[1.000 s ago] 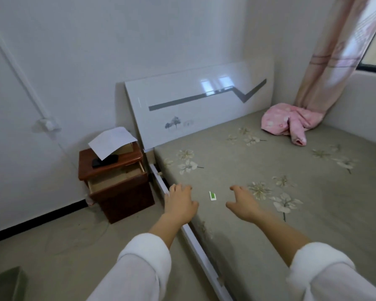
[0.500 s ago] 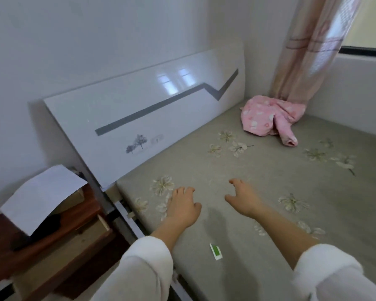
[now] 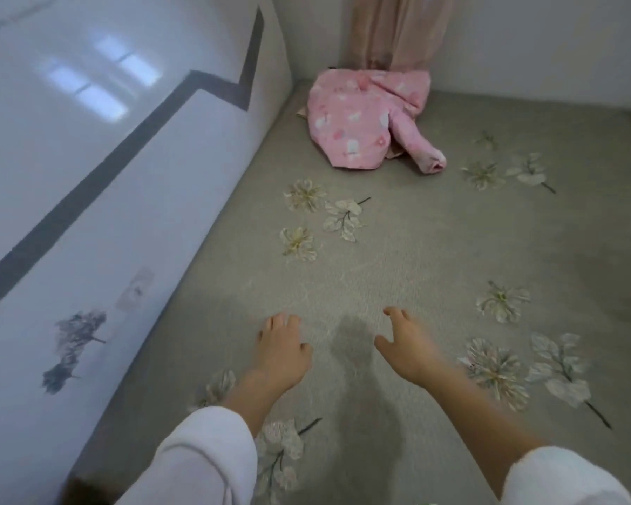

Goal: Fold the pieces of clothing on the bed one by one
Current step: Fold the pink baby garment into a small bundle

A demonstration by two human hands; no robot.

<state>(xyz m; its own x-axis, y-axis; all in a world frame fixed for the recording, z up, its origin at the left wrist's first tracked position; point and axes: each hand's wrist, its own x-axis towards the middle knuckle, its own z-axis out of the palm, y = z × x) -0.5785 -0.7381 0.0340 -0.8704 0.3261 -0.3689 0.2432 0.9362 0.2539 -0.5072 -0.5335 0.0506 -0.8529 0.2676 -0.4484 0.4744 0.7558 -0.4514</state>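
Crumpled garment (image 3: 357,122) in the bed's (image 3: 397,256) far corner, between headboard (image 3: 106,176) and curtain (image 3: 397,27)

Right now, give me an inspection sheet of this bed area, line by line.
Surface: grey bed cover with printed flowers, mostly bare.
Job's things: pink garment, crumpled in the far corner, unfolded.
Clutter: nothing seen.
Grippers: left hand and right hand both open and empty, apart from the garment.
Cables: nothing seen.
Surroundings: glossy white headboard on the left, curtain behind the garment.

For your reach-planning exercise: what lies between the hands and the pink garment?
Head view: only bare bedsheet with printed flowers separates hands from pink garment.
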